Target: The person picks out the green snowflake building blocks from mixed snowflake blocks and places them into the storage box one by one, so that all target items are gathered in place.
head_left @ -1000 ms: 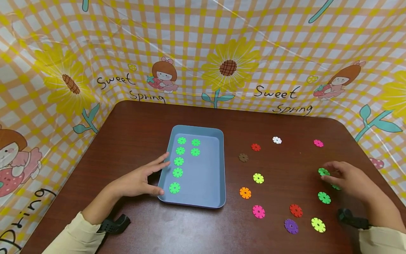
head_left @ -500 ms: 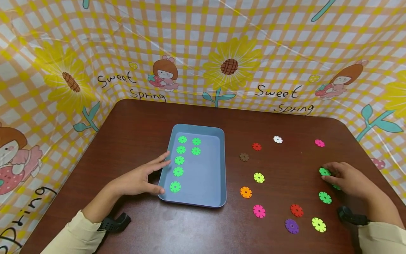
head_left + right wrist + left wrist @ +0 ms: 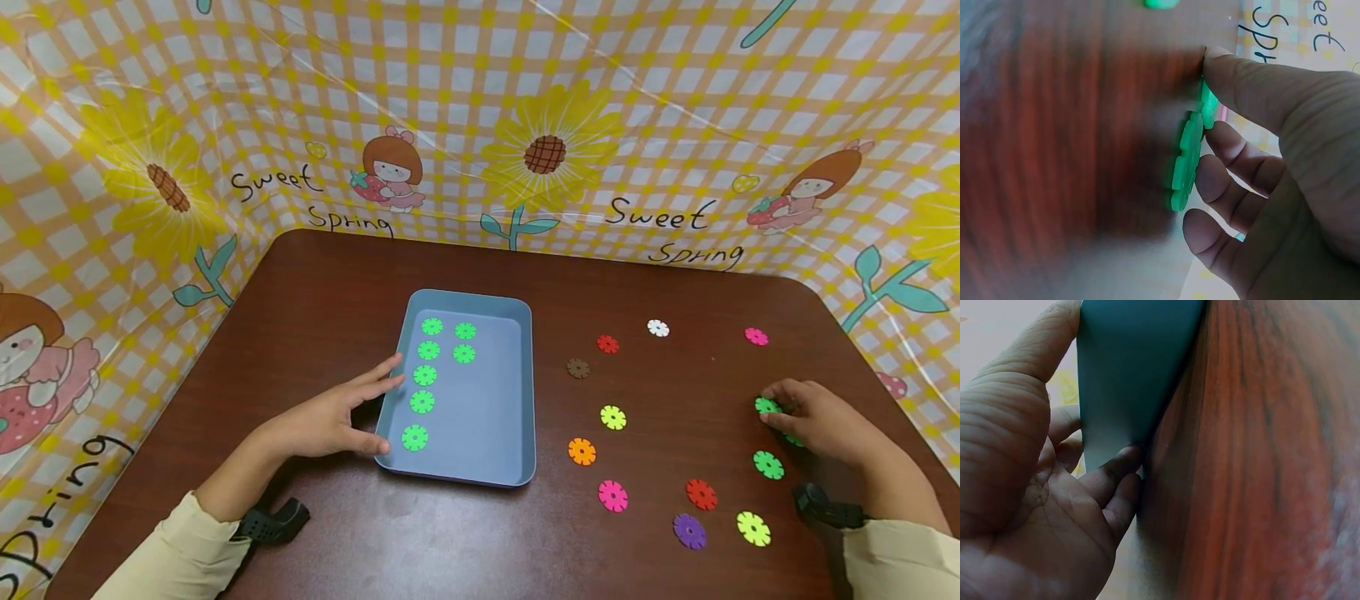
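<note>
My left hand (image 3: 326,421) lies spread along the left wall of a blue-grey tray (image 3: 495,392), fingers at the rim; in the left wrist view its thumb (image 3: 1032,347) touches the rim and lower fingers press the outer wall. Inside are several green notched plastic discs (image 3: 422,402) in two columns, one longer. Over at the right, my right hand (image 3: 828,421) pinches a green notched disc (image 3: 765,406) between thumb and fingers, low at the table. A second green disc (image 3: 1186,165) lies beneath this hand, partly hidden in the head view.
Another green disc (image 3: 768,465) lies just nearer. Around it on the brown table (image 3: 322,279) are loose discs: yellow (image 3: 753,528), purple (image 3: 689,531), red (image 3: 701,494), pink (image 3: 612,496), orange (image 3: 581,452), brown (image 3: 577,368) and white (image 3: 658,328). A patterned cloth (image 3: 450,108) walls the table.
The whole head view shifts slightly. Against the table, the tray and both hands keep nearly the same places, the right hand staying at the green disc.
</note>
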Motion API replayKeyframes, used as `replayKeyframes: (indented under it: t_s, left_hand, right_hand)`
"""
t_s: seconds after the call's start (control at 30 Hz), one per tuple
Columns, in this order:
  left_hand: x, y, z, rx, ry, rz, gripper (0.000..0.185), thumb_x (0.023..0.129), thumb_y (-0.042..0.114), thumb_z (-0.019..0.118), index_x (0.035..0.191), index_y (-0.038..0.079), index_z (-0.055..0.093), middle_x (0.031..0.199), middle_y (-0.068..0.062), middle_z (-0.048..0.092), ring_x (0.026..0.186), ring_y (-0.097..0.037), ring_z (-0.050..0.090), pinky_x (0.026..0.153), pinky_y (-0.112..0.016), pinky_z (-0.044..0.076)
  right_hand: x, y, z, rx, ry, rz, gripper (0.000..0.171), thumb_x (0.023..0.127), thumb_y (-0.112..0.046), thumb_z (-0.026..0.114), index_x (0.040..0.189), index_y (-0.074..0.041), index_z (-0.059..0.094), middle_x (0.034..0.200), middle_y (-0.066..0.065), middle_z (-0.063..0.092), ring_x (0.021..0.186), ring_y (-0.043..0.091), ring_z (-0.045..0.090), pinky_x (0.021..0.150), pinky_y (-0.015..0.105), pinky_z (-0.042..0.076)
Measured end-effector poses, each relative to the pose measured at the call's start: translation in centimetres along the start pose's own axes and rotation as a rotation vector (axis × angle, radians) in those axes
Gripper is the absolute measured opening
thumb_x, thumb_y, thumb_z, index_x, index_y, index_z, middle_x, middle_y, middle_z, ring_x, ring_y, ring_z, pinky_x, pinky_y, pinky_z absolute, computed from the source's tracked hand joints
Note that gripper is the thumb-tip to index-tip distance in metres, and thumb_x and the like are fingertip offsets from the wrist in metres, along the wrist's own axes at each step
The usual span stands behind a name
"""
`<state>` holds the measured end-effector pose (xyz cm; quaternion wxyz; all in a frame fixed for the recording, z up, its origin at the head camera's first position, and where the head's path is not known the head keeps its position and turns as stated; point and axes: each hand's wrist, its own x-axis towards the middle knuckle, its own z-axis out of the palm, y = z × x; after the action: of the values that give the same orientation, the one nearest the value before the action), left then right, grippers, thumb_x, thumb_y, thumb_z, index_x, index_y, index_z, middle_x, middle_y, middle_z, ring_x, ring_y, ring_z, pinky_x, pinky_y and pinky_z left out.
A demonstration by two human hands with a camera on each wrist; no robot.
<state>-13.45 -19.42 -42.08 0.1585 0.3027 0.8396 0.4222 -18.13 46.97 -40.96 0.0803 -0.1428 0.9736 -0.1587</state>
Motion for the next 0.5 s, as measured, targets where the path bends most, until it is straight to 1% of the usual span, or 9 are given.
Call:
replayKeyframes:
  t_s: [0.1,0.2,0.27,0.33,0.4,0.5]
  left_hand:
    - [-0.03,0.01,0.02,0.003,0.000,-0.002,0.092,0.085,0.030,0.081,0.156,0.003,0.028,0.167,-0.003,0.006,0.150,-0.027,0.012,0.112,-0.058,0.023]
    - [-0.05,0.03,0.02,0.004,-0.001,-0.007,0.092,0.085,0.031,0.081,0.156,0.004,0.028,0.167,-0.003,0.006,0.150,-0.028,0.012,0.112,-0.058,0.023]
    - [-0.05,0.03,0.02,0.003,-0.002,-0.008,0.092,0.085,0.031,0.081,0.156,0.004,0.028,0.167,-0.003,0.006,0.150,-0.028,0.011,0.111,-0.059,0.023]
    - [-0.03,0.06,0.00,0.003,-0.003,-0.008,0.092,0.085,0.032,0.080,0.156,0.004,0.028,0.167,-0.003,0.006,0.150,-0.028,0.011,0.112,-0.059,0.023]
    - [-0.01,0.06,-0.01,0.003,-0.004,-0.007,0.092,0.085,0.032,0.080,0.156,0.005,0.028,0.167,-0.003,0.006,0.150,-0.028,0.011,0.112,-0.059,0.023]
    - [0.02,0.08,-0.04,0.003,-0.006,-0.006,0.092,0.085,0.032,0.080,0.156,0.005,0.028,0.167,-0.003,0.006,0.150,-0.028,0.011,0.112,-0.059,0.022]
  right_hand:
    - [0.05,-0.01,0.07,-0.004,0.012,-0.013,0.023,0.090,-0.005,0.073,0.106,0.005,0.060,0.097,0.015,0.062,0.086,0.026,0.055,0.065,0.028,0.045]
    - [0.08,0.00,0.15,-0.013,0.033,-0.030,0.023,0.089,-0.005,0.073,0.106,0.004,0.059,0.096,0.014,0.061,0.085,0.025,0.055,0.065,0.028,0.045]
    - [0.07,-0.01,0.15,-0.014,0.032,-0.034,0.024,0.090,-0.005,0.073,0.107,0.003,0.058,0.096,0.014,0.061,0.084,0.025,0.054,0.065,0.029,0.045]
    - [0.07,0.02,0.12,-0.017,0.031,-0.037,0.024,0.090,-0.004,0.073,0.107,0.002,0.058,0.096,0.014,0.061,0.084,0.026,0.054,0.066,0.034,0.046]
    - [0.06,0.00,0.07,-0.016,0.020,-0.031,0.025,0.091,-0.005,0.072,0.110,0.001,0.057,0.097,0.016,0.062,0.086,0.031,0.056,0.069,0.042,0.048]
    - [0.04,-0.05,-0.03,-0.015,-0.002,-0.014,0.026,0.092,-0.008,0.070,0.113,-0.001,0.056,0.098,0.018,0.063,0.087,0.036,0.057,0.072,0.051,0.047]
